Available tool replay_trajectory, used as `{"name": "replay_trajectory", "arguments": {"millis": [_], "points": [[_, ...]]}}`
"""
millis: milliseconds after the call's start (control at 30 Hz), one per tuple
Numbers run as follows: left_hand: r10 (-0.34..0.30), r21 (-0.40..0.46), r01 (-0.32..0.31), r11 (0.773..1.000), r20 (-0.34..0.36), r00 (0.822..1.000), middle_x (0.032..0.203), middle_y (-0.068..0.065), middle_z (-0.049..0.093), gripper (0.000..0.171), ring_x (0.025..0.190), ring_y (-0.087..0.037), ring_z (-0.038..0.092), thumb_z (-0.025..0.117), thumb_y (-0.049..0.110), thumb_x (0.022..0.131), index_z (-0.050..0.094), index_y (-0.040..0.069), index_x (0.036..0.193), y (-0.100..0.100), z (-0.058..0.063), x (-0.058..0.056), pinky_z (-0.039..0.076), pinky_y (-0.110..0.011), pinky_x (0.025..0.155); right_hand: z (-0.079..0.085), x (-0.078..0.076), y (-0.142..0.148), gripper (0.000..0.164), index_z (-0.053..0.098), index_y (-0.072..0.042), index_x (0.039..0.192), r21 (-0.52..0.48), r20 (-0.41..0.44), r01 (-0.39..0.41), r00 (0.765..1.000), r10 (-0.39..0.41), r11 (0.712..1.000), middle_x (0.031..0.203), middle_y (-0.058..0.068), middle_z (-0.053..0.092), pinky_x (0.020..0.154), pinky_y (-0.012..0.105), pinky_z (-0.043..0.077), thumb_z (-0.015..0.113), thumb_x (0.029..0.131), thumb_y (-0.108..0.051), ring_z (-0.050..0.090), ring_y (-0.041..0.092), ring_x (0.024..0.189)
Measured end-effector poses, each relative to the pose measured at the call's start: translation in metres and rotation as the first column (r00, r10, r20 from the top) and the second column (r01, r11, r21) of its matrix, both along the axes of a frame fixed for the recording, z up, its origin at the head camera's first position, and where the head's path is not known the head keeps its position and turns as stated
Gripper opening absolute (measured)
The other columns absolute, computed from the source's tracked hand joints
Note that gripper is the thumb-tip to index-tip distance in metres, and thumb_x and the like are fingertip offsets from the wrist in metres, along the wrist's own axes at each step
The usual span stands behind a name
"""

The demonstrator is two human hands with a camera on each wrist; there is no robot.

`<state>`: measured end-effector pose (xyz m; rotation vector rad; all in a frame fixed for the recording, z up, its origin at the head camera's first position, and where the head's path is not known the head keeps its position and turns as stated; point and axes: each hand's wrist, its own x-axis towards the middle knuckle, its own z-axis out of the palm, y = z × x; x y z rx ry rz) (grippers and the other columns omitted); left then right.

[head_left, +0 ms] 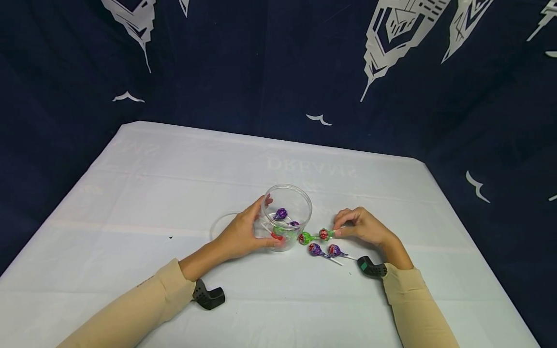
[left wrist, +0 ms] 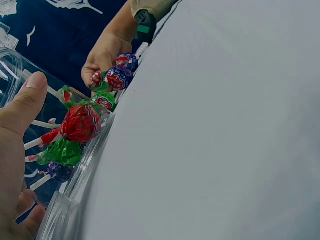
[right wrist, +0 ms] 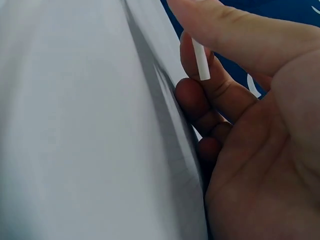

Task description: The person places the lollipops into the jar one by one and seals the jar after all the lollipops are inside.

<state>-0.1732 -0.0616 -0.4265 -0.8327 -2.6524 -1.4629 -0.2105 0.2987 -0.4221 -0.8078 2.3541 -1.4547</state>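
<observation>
My left hand [head_left: 238,236] grips a clear plastic jar [head_left: 308,215] round its side, thumb in front and fingers behind. The jar stands upright with its mouth uncovered. Inside lie several wrapped lollipops, among them a red one [left wrist: 80,123], a green one [left wrist: 64,152] and a purple one [head_left: 280,213]. To the right of the jar, my right hand [head_left: 364,227] pinches a red-and-green lollipop [head_left: 324,234] by its stick [right wrist: 201,62]. Close by on the table are a green lollipop [head_left: 305,238] and two purple lollipops [head_left: 315,249], their sticks pointing right.
A clear round lid [head_left: 212,228] lies on the table behind my left hand, partly hidden by it. White cloth covers the table [head_left: 174,159]. A dark blue curtain [head_left: 261,72] with white prints hangs behind its far edge.
</observation>
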Motion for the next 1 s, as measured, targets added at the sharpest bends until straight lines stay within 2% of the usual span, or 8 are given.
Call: {"name": "replay_trajectory", "arguments": {"millis": [233, 333, 500, 600, 833, 933, 1000], "points": [[-0.007, 0.009, 0.007, 1.0, -0.01, 1.0, 0.149, -0.014, 0.044, 0.11, 0.125, -0.031, 0.053, 0.088, 0.038, 0.074, 0.022, 0.008, 0.157, 0.0002, -0.001, -0.0005, 0.043, -0.047, 0.105, -0.0012, -0.0006, 0.0015, 0.004, 0.071, 0.007, 0.088, -0.009, 0.007, 0.025, 1.0, -0.025, 1.0, 0.09, 0.002, 0.07, 0.08, 0.021, 0.048, 0.072, 0.084, 0.007, 0.061, 0.012, 0.086], [-0.006, 0.009, 0.006, 1.0, -0.01, 1.0, 0.148, -0.014, 0.044, 0.11, 0.125, -0.031, 0.053, 0.088, 0.038, 0.074, 0.022, 0.008, 0.157, 0.0002, -0.001, -0.0004, 0.043, -0.048, 0.105, -0.001, -0.0007, 0.0018, 0.004, 0.069, 0.009, 0.088, -0.012, 0.011, 0.053, 0.999, -0.053, 0.999, 0.089, 0.006, 0.07, 0.078, 0.021, 0.049, 0.071, 0.085, 0.007, 0.061, 0.011, 0.084], [-0.007, 0.012, 0.007, 1.0, -0.008, 1.0, 0.148, -0.014, 0.044, 0.11, 0.126, -0.03, 0.052, 0.088, 0.039, 0.074, 0.022, 0.008, 0.157, -0.0004, -0.0007, -0.0003, 0.042, -0.048, 0.105, -0.0001, -0.0005, 0.0011, 0.003, 0.071, 0.003, 0.086, -0.029, 0.021, 0.1, 0.995, -0.099, 0.995, 0.088, 0.014, 0.069, 0.074, 0.021, 0.049, 0.071, 0.085, 0.006, 0.06, 0.011, 0.082], [-0.009, 0.015, 0.01, 1.0, -0.012, 1.0, 0.148, -0.014, 0.044, 0.11, 0.126, -0.03, 0.052, 0.088, 0.039, 0.074, 0.022, 0.009, 0.157, -0.0005, -0.0002, -0.0001, 0.043, -0.048, 0.105, 0.0007, -0.0003, 0.0011, 0.007, 0.072, -0.001, 0.085, -0.037, 0.035, 0.123, 0.992, -0.122, 0.992, 0.089, 0.014, 0.069, 0.075, 0.021, 0.05, 0.072, 0.084, 0.006, 0.06, 0.011, 0.083], [-0.007, 0.017, 0.007, 1.0, -0.007, 1.0, 0.148, -0.013, 0.045, 0.109, 0.127, -0.029, 0.051, 0.088, 0.038, 0.074, 0.023, 0.009, 0.157, -0.0005, -0.0009, -0.0007, 0.042, -0.047, 0.105, 0.0031, 0.0008, 0.0011, 0.007, 0.071, 0.003, 0.085, -0.065, 0.043, 0.141, 0.99, -0.138, 0.988, 0.089, 0.011, 0.069, 0.075, 0.023, 0.05, 0.07, 0.083, 0.01, 0.06, 0.012, 0.084], [-0.007, 0.02, 0.008, 1.0, -0.009, 1.0, 0.148, -0.013, 0.045, 0.11, 0.127, -0.029, 0.052, 0.088, 0.04, 0.073, 0.023, 0.011, 0.157, 0.0, -0.0003, -0.0004, 0.042, -0.048, 0.106, 0.0039, 0.0009, 0.0017, 0.002, 0.07, 0.006, 0.086, -0.068, 0.051, 0.156, 0.987, -0.152, 0.985, 0.087, 0.007, 0.069, 0.074, 0.023, 0.05, 0.071, 0.084, 0.006, 0.06, 0.013, 0.084], [-0.007, 0.021, 0.008, 1.0, -0.009, 1.0, 0.148, -0.012, 0.045, 0.11, 0.127, -0.029, 0.051, 0.088, 0.041, 0.073, 0.023, 0.011, 0.157, 0.0001, 0.0003, 0.0001, 0.041, -0.048, 0.106, 0.0049, 0.0011, 0.0019, 0.008, 0.069, 0.008, 0.086, -0.067, 0.056, 0.165, 0.985, -0.161, 0.984, 0.086, 0.004, 0.069, 0.074, 0.023, 0.051, 0.073, 0.085, 0.002, 0.06, 0.013, 0.083]]}}
